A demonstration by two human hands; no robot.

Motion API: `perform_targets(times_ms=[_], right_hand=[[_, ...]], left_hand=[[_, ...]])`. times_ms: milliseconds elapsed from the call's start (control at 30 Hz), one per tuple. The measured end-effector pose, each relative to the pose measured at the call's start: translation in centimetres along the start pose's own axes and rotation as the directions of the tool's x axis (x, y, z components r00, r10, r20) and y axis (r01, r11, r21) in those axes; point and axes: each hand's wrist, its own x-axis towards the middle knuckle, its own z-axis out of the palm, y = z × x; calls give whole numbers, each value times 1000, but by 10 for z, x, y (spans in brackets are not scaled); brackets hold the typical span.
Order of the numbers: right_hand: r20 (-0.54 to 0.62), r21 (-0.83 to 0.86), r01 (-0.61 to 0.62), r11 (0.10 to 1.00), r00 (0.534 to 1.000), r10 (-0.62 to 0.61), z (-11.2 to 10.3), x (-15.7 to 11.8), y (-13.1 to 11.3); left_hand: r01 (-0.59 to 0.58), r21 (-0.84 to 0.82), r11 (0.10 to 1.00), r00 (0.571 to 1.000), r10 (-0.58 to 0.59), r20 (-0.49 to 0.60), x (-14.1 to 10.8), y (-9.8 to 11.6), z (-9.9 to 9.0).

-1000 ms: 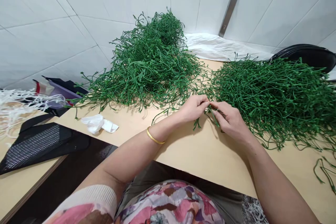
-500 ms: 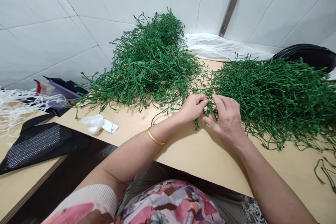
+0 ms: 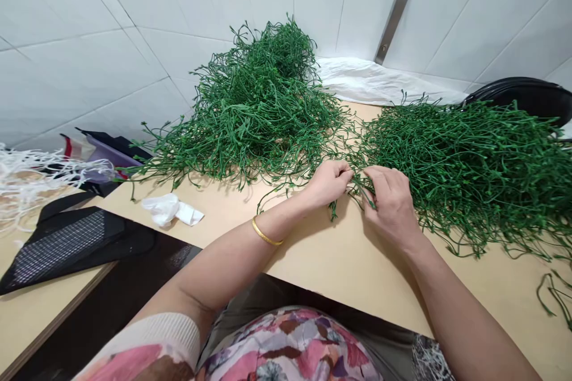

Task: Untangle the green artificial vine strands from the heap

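The left hand [image 3: 328, 184] is pinching thin green vine stems [image 3: 357, 186] at the edge of a tangled vine heap [image 3: 465, 172], and the right hand [image 3: 391, 205] is curling narrowly beside them (whether it is gripping, I cannot tell), while a second heap [image 3: 254, 107] is sitting just left on the pale wooden tabletop [image 3: 357, 274].

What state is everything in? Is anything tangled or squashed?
Left hand: curled, fingertips at the stems
Right hand: fingers bent over the stems
Left pile of green stems: heaped, tangled
Right pile of green stems: spread out, tangled
White tissue: crumpled
Gold bangle: on the left wrist
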Motion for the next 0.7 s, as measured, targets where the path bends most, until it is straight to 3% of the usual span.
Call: perform_targets(times_ms=[133, 233, 367, 433, 533, 700], right_hand=[[73, 207, -86, 974, 995, 72, -1, 0, 7], [158, 341, -214, 915, 973, 169, -4, 1, 8], [246, 414, -317, 853, 941, 231, -5, 1, 10], [229, 359, -264, 895, 955, 189, -3, 1, 12], [161, 206, -84, 975, 986, 51, 0, 1, 15], [21, -25, 111, 994, 994, -111, -2, 1, 16]], left_hand=[[-6, -23, 1000, 1000, 6, 20, 0, 1, -2], [16, -107, 994, 995, -6, 97, -2, 7, -4], [37, -207, 978, 983, 2, 183, -3, 10, -5], [28, -190, 981, 985, 6, 174, -2, 7, -5], [-8, -118, 993, 987, 27, 159, 0, 2, -4], [-64, -64, 996, 985, 73, 157, -1, 1, -4]])
